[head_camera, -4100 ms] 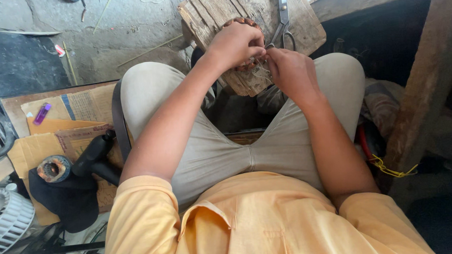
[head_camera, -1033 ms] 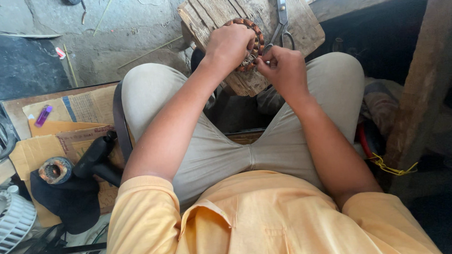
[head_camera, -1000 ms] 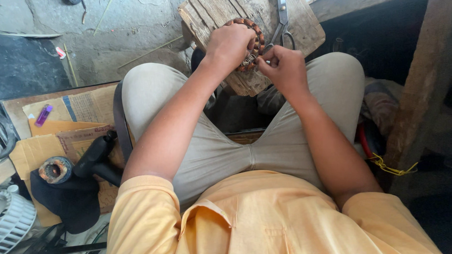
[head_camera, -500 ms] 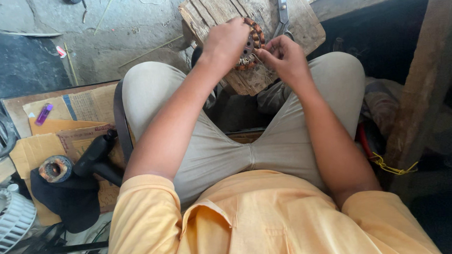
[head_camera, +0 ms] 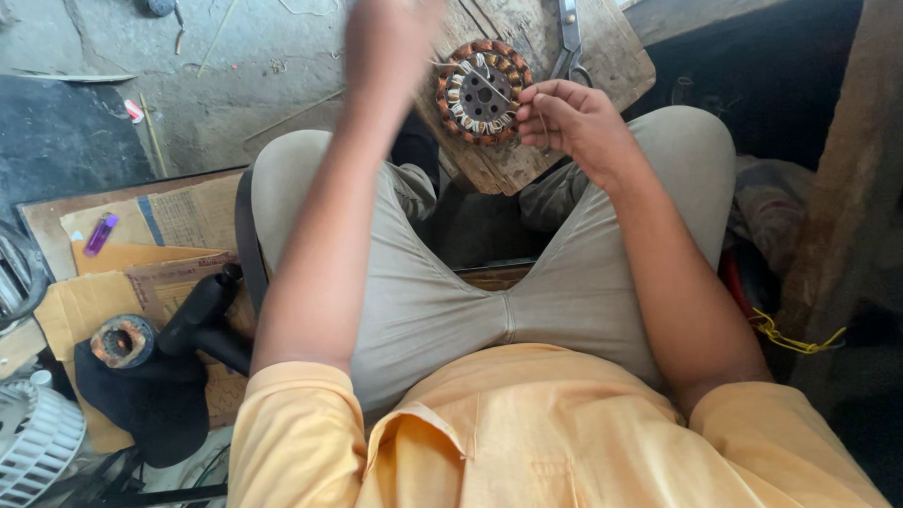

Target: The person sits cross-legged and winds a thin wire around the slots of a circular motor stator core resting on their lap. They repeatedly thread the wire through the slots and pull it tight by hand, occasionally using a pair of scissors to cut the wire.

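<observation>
Blurred and cut off at the top edge, left hand (head_camera: 396, 36): grip impossible to tell. Nearer, at the left on cardboard (head_camera: 123, 296), a second wound coil (head_camera: 120, 342) on black cloth. Between the knees, right hand (head_camera: 567, 120) pinched on a thin wire beside the stator (head_camera: 483, 91). Round, copper-wound with a dark holed centre, flat on the wooden board (head_camera: 528, 151). Beyond it, scissors (head_camera: 570, 24).
</observation>
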